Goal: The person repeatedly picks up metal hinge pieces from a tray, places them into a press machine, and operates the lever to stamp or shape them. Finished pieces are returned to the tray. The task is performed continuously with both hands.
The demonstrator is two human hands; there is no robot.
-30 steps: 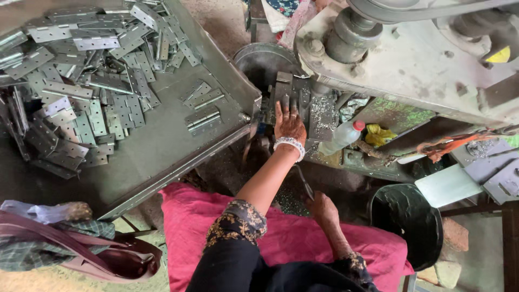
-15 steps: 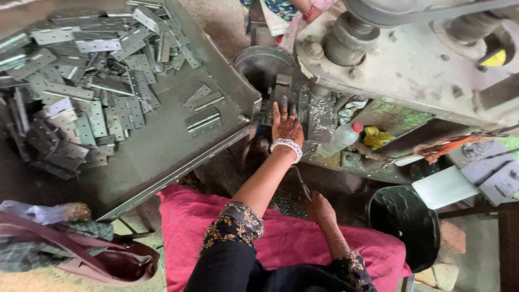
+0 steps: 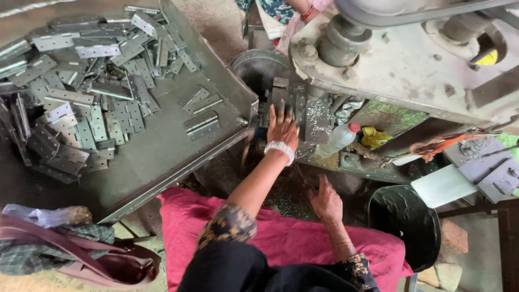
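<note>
Seated person at a grey metal press machine (image 3: 411,70), hinges piled to the left.
Flat grey steel hinge plates (image 3: 81,103) lie heaped on the sloped grey metal surface (image 3: 157,157). Left hand (image 3: 282,128), white beaded bracelet at wrist, reaches to the dark metal die block (image 3: 281,97), fingers spread, touching it; grasp unclear. Right hand (image 3: 326,200) rests low, fingers loose, empty, near the black round bucket (image 3: 403,216).

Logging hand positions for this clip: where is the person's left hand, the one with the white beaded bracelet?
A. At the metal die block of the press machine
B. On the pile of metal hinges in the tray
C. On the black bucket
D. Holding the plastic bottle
A: the left hand reaches forward with fingers on the die block of the press machine, apart from the hinges.
</note>
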